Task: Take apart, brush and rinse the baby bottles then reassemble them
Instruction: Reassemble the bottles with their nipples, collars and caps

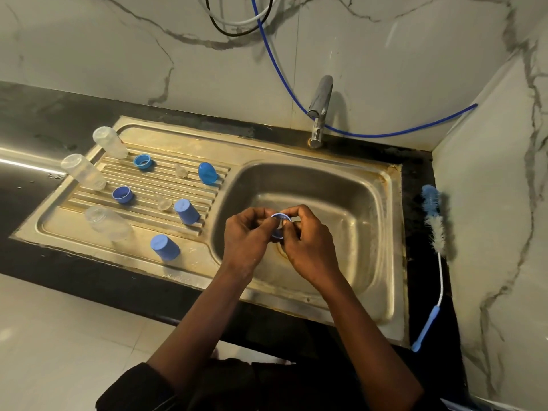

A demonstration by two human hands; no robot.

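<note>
Over the sink basin [367, 209], just above the drain, I see a blue screw ring [280, 223] pinched between both hands. The left hand [246, 241] has its thumb and fingertips curled onto the ring's left edge. The right hand [310, 243] closes its fingers on the right edge. The fingers cover much of the ring, so I cannot tell whether a teat sits inside it.

To the left, on the ribbed drainboard [178, 143], the other parts stand apart from each other. Three clear bottle bodies are along the far left side: a back bottle [110, 142], a middle bottle [83, 172] and a front bottle [108, 223]. Beside them lie two more blue rings, a back ring [143, 162] and a front ring [122, 194]. Further right are two clear teats, one [181, 171] behind the other [164, 203]. Nearest the basin stand three blue caps: a back cap [207, 172], a middle cap [186, 211] and a front cap [165, 247].

A bottle brush [435, 229] lies on the dark counter [44, 120] right of the sink, bristles away from me. The tap [320, 105] stands behind the basin.
</note>
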